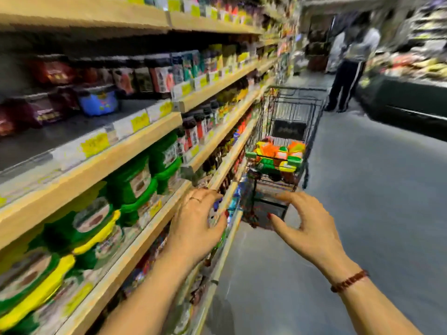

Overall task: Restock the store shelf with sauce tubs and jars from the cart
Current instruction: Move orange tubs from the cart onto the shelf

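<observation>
Ahead of both hands, the wire cart (290, 110) stands close beside the shelf (135, 131), and its basket holds orange and green sauce tubs (278, 155). Short of the cart, the left hand (196, 223) and the right hand (307, 228) are raised apart, fingers spread and loosely bent, holding nothing. Left of the cart, green-lidded tubs (135, 182) line the shelf. Beyond the cart, a person (348, 68) stands in the aisle. Motion blur makes the labels unreadable.

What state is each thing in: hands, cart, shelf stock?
left hand: empty, fingers loosely curled
right hand: empty, fingers spread
cart: stands in the aisle ahead, holding orange and green packs
green-lidded tubs: lids on, stacked
middle shelf: stocked only at the back
</observation>
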